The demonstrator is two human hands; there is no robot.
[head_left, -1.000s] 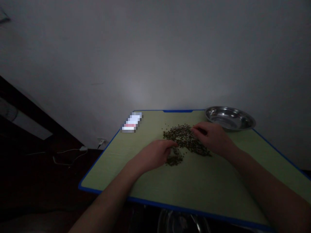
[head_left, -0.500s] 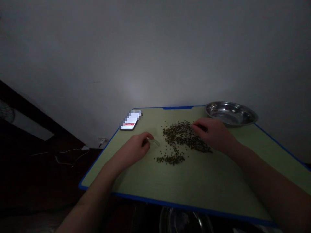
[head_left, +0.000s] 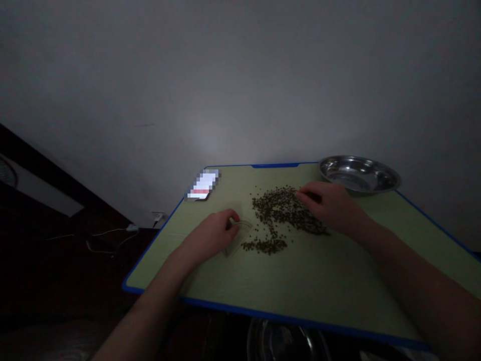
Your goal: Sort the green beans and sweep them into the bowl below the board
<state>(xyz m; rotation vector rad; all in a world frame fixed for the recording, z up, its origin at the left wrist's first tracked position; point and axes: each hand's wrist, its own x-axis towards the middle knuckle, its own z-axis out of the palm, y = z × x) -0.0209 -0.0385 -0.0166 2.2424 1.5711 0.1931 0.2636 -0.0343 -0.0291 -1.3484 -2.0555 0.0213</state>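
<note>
A heap of small dark beans (head_left: 282,211) is spread over the middle of a green table with a blue rim (head_left: 263,281). My left hand (head_left: 212,234) lies left of the heap, fingers closed on a small clear plastic piece (head_left: 240,231) whose edge rests on the table beside a small separate clump of beans (head_left: 265,245). My right hand (head_left: 330,206) rests on the heap's right side, fingers curled down onto the beans, palm down. What the fingertips pinch is hidden.
A shallow steel bowl (head_left: 358,174) stands at the table's far right corner. A lit phone (head_left: 203,185) lies at the far left corner. Another metal bowl (head_left: 285,343) shows dimly under the near edge. Cables (head_left: 108,235) lie on the dark floor to the left.
My left hand pulled left out of the beans with the clear piece, then came back a little towards the small clump. My right hand has stayed on the heap.
</note>
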